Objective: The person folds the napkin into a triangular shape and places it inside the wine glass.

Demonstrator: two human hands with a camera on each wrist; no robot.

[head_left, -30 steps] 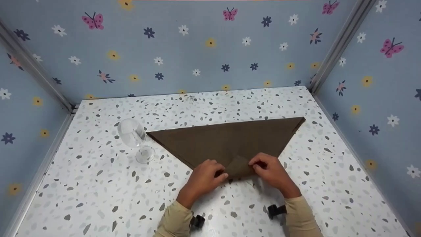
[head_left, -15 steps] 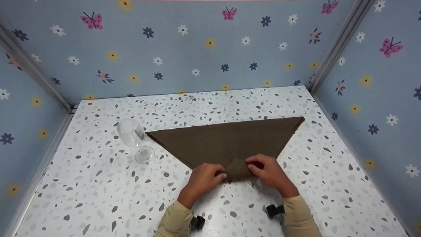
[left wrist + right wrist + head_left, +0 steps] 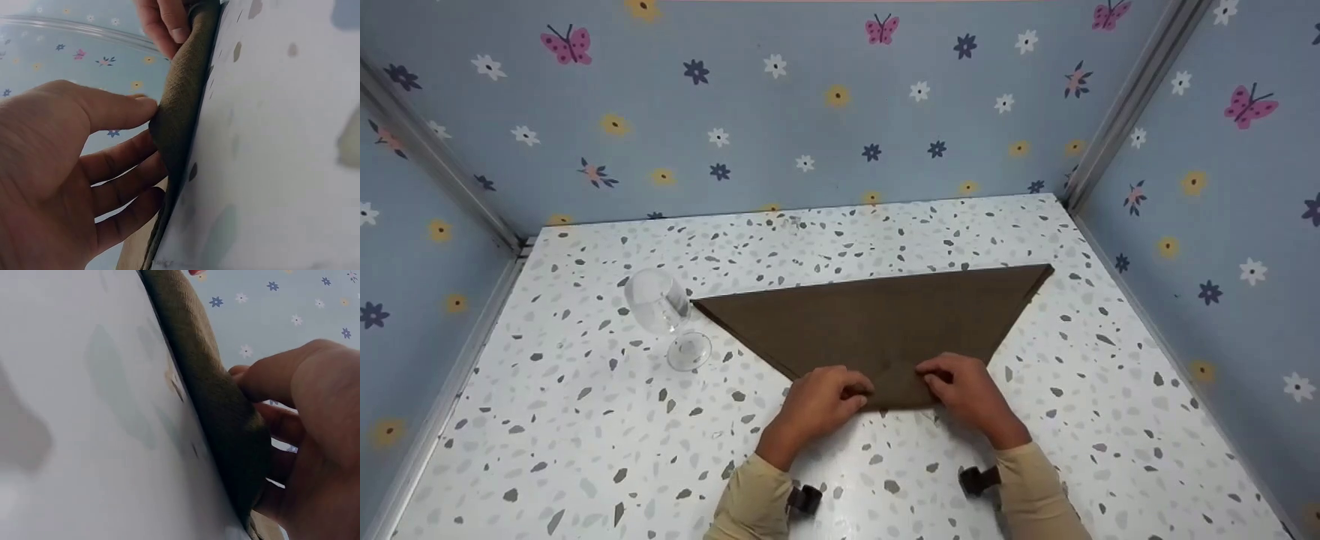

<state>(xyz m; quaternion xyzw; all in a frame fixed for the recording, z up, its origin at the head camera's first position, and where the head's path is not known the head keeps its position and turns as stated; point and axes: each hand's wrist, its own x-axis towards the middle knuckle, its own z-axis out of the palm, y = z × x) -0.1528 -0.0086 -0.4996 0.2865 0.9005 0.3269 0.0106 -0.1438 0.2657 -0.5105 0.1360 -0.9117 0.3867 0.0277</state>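
Just left of the brown cloth (image 3: 870, 322) stands a wineglass (image 3: 657, 301).

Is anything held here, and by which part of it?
The left hand and right hand touch the brown cloth along its near folded edge; whether either pinches it cannot be told.

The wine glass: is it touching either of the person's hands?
Apart. The head view shows speckled tabletop between the wine glass and the left hand, the nearer one; the right hand is farther away.
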